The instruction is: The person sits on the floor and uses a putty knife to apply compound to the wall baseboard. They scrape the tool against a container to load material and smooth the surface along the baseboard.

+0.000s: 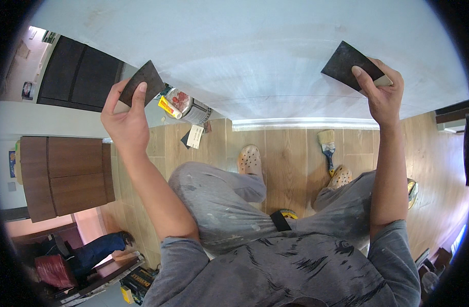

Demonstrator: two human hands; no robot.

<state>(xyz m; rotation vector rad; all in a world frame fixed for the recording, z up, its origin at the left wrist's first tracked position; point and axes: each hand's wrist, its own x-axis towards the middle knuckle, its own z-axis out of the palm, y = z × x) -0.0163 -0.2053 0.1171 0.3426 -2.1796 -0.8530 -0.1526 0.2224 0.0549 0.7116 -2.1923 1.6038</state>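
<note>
My left hand (pixel 127 120) is closed on a dark piece of sandpaper (pixel 143 81), thumb on its dark face and fingers behind it. A pale edge shows under the hand. On the other side, my right hand (pixel 385 94) pinches a second dark sandpaper piece (pixel 342 64) the same way, its pale backing showing by the fingers. Both pieces are raised in front of the pale wall (pixel 265 61). The right one overlaps the wall in view; whether it touches I cannot tell. The left one is beside the wall's left edge, above a paint can (pixel 197 113).
A yellow-and-white tube (pixel 169 107) lies on the can. Near it on the floor are a white paper piece (pixel 195 136) and dark scraps. A paintbrush (pixel 327 146) lies by my right shoe (pixel 341 176). A brown cabinet (pixel 81 174) stands left; someone in dark blue clothing (pixel 99 253) is lower left.
</note>
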